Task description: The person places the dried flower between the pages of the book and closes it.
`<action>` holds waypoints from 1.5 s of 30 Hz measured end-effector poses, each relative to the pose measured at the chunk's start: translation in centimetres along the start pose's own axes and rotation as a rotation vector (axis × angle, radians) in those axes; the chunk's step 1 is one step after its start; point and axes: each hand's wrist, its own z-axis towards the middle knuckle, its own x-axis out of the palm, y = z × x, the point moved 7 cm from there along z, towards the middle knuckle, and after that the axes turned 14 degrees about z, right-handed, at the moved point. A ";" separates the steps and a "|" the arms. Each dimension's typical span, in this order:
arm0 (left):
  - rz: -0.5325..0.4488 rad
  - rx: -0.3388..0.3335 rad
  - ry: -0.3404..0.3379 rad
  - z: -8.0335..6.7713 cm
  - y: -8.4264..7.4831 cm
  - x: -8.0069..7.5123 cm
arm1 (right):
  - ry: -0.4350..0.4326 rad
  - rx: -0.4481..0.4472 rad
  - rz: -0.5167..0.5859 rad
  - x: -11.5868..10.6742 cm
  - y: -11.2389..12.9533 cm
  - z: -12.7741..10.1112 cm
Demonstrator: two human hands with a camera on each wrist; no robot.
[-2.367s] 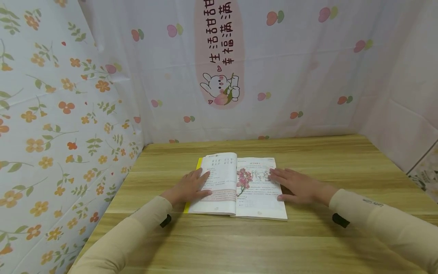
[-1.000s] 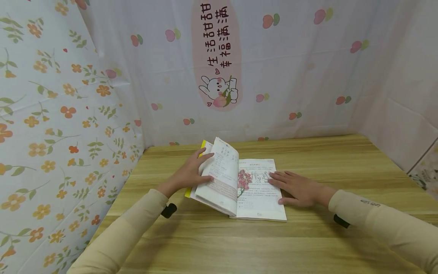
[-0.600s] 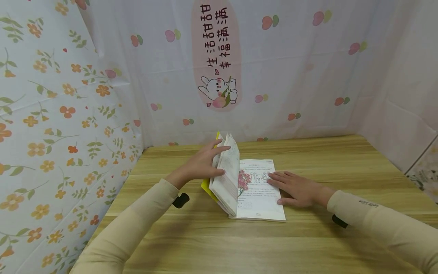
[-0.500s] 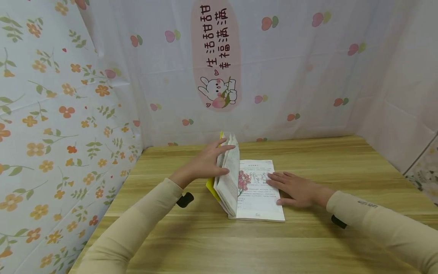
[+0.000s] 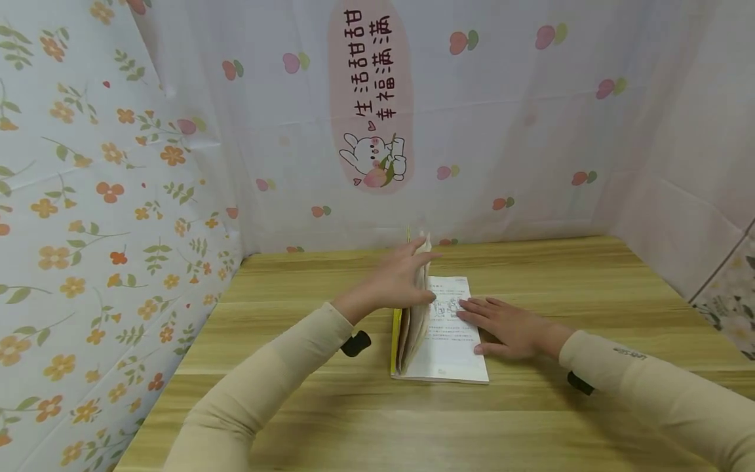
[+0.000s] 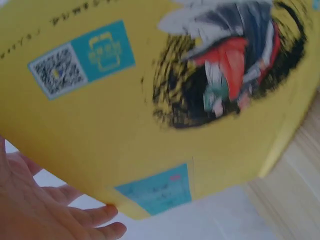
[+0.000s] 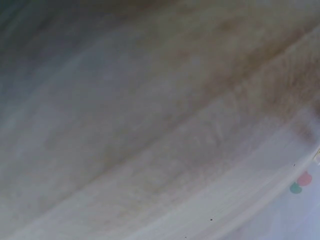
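An open book (image 5: 454, 354) lies on the table, its right half flat. My left hand (image 5: 398, 282) grips the raised left half, made up of the yellow cover (image 6: 100, 145) and several pages, which stand nearly upright. Its thumb and fingertips reach past the outer edge. In the left wrist view the cover shows a QR code and a painted figure, with the fingers at its edge. My right hand (image 5: 513, 328) rests with straight fingers on the right page's outer edge. The right wrist view is too blurred to show that hand.
The wooden table (image 5: 318, 432) extends around the book. A white curtain (image 5: 501, 131) with a rabbit print hangs behind it, and a flower-patterned cloth (image 5: 88, 229) hangs at the left. Black wrist pieces (image 5: 356, 343) sit under both forearms.
My left hand has lifted the book's left half from flat to nearly upright, moving right. The pink flower by the spine is now hidden behind the pages. My right hand stays almost still.
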 end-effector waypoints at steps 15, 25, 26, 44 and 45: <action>-0.294 0.158 -0.164 -0.6 -1.8 4.7 | 0.002 -0.043 -0.067 0.1 -0.1 0.6; 0.005 0.303 -0.088 -2.8 0.0 8.8 | 0.069 0.063 -0.057 0.0 -0.3 0.6; 0.036 0.306 -0.084 -3.1 0.2 9.1 | 0.069 0.071 -0.056 0.0 -0.3 0.6; 0.196 0.293 0.184 -5.0 2.2 13.2 | 0.040 0.121 -0.026 -0.2 -0.6 -0.3; 0.207 0.294 0.194 -5.0 2.3 13.4 | 0.038 0.140 -0.027 -0.3 -0.9 -0.4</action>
